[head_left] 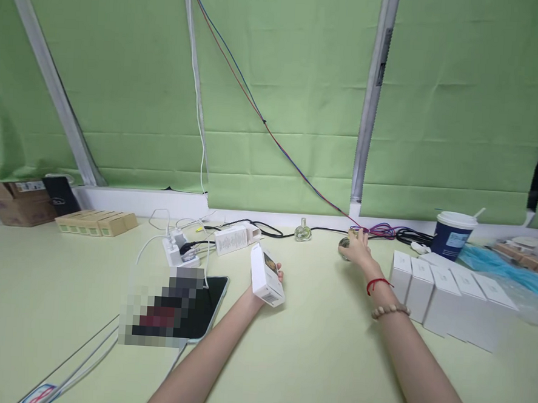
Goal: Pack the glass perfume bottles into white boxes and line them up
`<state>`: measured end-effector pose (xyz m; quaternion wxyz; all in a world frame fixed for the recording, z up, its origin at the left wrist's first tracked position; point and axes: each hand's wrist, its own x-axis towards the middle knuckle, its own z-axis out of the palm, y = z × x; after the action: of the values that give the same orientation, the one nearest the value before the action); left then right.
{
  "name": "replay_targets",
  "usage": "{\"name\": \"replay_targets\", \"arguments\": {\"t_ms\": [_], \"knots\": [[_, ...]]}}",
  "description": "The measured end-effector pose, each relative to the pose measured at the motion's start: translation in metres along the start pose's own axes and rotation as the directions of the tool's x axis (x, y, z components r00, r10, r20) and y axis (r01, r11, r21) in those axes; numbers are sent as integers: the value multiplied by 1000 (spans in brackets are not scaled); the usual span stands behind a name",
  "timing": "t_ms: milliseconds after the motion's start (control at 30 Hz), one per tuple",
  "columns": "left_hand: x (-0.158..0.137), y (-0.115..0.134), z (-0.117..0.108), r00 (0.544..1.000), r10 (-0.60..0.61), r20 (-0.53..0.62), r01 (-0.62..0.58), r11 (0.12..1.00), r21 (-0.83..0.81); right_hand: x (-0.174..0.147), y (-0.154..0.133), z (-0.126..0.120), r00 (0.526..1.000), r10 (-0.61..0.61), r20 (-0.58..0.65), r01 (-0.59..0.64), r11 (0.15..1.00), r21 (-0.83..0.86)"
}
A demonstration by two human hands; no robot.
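Observation:
A small white printed box [265, 277] is tilted up in my left hand [280, 273], whose fingers are wrapped round its far side. Farther back on the right, my right hand [361, 251] has its fingers round a small round glass bottle [344, 247] on the table. My fingers hide much of that bottle. To its left, a similar clear glass bottle [302, 230] stands upright near the wall. Another white box [237, 238] lies on its side with its end flap open. Several plain white boxes [443, 297] stand in a row beside my right forearm.
At the left are a tablet [207, 310], a power strip with plugs [174, 253], yellowish boxes [97, 222] and a cardboard box [20, 204]. A dark blue paper cup [451, 237] with lid stands at the back right. Cables [271, 231] run along the wall.

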<state>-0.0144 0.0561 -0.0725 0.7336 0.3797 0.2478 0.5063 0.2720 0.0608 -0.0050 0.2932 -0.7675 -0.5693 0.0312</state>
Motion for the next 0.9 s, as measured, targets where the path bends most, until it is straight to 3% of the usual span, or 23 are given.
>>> {"name": "replay_targets", "arguments": {"t_ms": [100, 400, 667, 767, 900], "knots": [[1, 2, -2, 987, -154, 53, 154, 988, 5, 3, 3, 1, 1000, -17, 6, 17, 1000, 11], [0, 2, -1, 978, -190, 86, 195, 980, -45, 6, 2, -14, 993, -23, -115, 33, 995, 89], [4, 2, -5, 970, -211, 119, 219, 974, -59, 0, -7, -27, 996, -42, -77, 54, 986, 157], [7, 1, -11, 961, -214, 178, 227, 972, -60, -2, -15, -31, 996, -71, -48, 77, 987, 144], [13, -1, -18, 915, -203, 349, 253, 962, -104, -7, -26, -32, 997, -80, -9, 81, 989, 125]]}}
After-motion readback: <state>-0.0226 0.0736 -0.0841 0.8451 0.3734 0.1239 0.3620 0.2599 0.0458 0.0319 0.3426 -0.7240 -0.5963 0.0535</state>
